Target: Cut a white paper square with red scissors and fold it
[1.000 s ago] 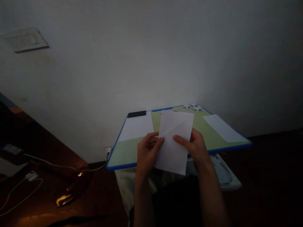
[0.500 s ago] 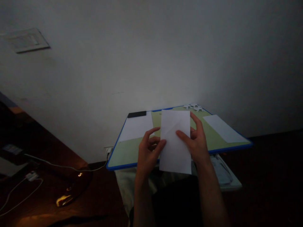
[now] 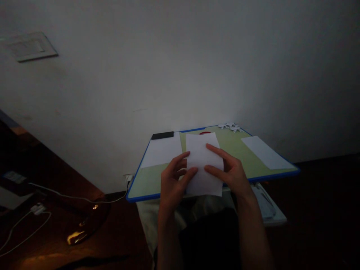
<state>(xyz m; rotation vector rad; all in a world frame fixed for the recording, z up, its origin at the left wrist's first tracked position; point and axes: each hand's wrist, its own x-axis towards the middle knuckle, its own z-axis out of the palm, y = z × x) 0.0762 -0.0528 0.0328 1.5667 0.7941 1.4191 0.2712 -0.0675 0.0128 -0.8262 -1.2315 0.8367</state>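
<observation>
A white rectangular sheet of paper (image 3: pixel 204 182) is held up over the near edge of the table, bent slightly across its middle. My left hand (image 3: pixel 176 180) pinches its left edge, thumb in front and the other fingers partly hidden behind. On the right side, my right hand (image 3: pixel 232 170) has its thumb and index finger on the front face of the sheet; its other fingers are hidden. Just beyond the sheet's top edge shows part of a red, curved object (image 3: pixel 205 132), mostly covered.
The light green tabletop (image 3: pixel 152 183) has a blue rim. White paper (image 3: pixel 163 152) lies at left under a dark flat block (image 3: pixel 162 135). Folded white paper pieces (image 3: pixel 230 126) sit at the back right, another white sheet (image 3: pixel 266 152) at right. A cable (image 3: pixel 70 198) runs at left.
The sheet has come down and tilted, uncovering the red object behind it. My right hand's index finger has moved from behind the right edge onto the front face.
</observation>
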